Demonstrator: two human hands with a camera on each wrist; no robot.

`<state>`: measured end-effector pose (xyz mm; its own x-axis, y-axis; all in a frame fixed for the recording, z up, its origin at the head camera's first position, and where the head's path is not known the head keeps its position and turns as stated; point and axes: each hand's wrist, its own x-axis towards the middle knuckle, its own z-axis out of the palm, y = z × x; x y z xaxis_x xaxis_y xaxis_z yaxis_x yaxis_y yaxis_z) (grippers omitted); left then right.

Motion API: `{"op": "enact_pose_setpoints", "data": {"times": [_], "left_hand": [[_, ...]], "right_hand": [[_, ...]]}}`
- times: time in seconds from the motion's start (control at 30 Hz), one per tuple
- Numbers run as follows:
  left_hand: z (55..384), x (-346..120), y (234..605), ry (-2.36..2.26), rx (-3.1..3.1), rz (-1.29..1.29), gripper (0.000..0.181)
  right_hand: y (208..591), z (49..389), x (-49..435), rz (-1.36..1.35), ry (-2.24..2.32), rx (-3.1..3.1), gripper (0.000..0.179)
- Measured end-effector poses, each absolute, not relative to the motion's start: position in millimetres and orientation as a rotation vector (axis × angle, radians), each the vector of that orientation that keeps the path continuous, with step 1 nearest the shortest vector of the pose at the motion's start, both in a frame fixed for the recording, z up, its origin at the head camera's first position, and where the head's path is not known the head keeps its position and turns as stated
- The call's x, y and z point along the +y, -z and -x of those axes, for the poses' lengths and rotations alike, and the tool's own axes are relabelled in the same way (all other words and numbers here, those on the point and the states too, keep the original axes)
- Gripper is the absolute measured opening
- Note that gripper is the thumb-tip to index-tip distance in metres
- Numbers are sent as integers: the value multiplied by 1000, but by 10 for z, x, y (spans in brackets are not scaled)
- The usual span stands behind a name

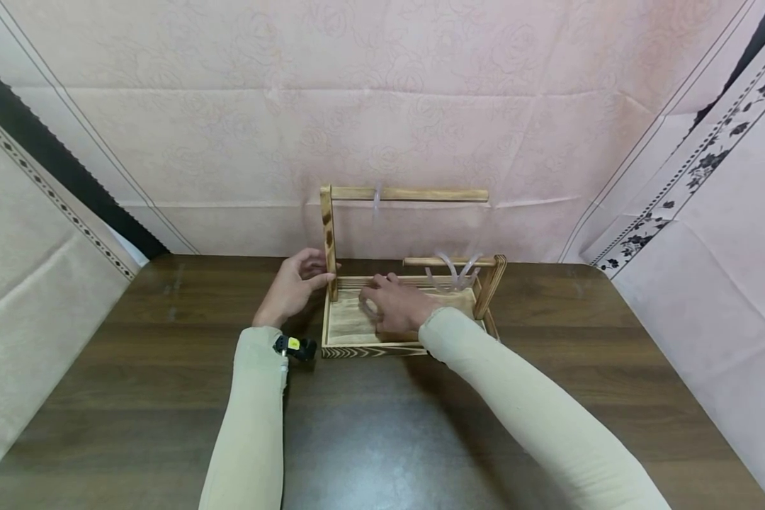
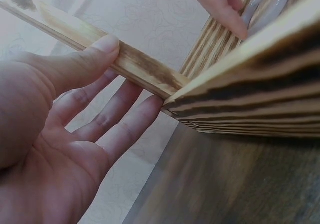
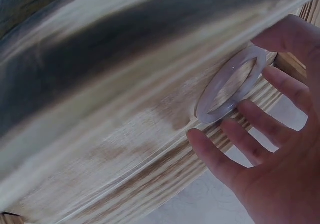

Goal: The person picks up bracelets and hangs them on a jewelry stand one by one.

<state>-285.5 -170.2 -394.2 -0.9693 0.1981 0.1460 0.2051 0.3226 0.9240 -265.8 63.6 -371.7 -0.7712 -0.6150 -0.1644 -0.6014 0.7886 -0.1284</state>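
Note:
A wooden display stand has a shallow tray (image 1: 347,350), a tall left post (image 1: 328,234) with a long upper rod (image 1: 433,195), and a shorter right post (image 1: 492,287) with a lower rod (image 1: 421,261). My left hand (image 1: 291,287) grips the left post near its foot, thumb on one face and fingers behind. Inside the tray, my right hand (image 1: 397,306) has thumb and fingertips around a pale translucent bangle (image 3: 220,86), which they pinch at one end. Another bangle (image 1: 377,200) hangs on the upper rod; pale bangles (image 1: 448,263) hang on the lower rod.
The stand rests on a dark brown wooden table (image 1: 166,404) near its far edge. A pale patterned cloth (image 1: 382,127) hangs behind, with more cloth at both sides. A small black device (image 1: 296,347) is strapped at the left wrist.

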Motion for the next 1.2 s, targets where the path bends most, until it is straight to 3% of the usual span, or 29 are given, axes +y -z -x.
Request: {"op": "enact_pose_setpoints", "data": {"times": [0.77,1.2], "left_hand": [[2884,-1727,3984,1797,-2535,414,35],[2873,-1716,3950,1788,-2537,410,35]], "right_hand": [[3763,2705,619,911,106,2760,44],[3697,2694,619,891,102,2711,52]]}}
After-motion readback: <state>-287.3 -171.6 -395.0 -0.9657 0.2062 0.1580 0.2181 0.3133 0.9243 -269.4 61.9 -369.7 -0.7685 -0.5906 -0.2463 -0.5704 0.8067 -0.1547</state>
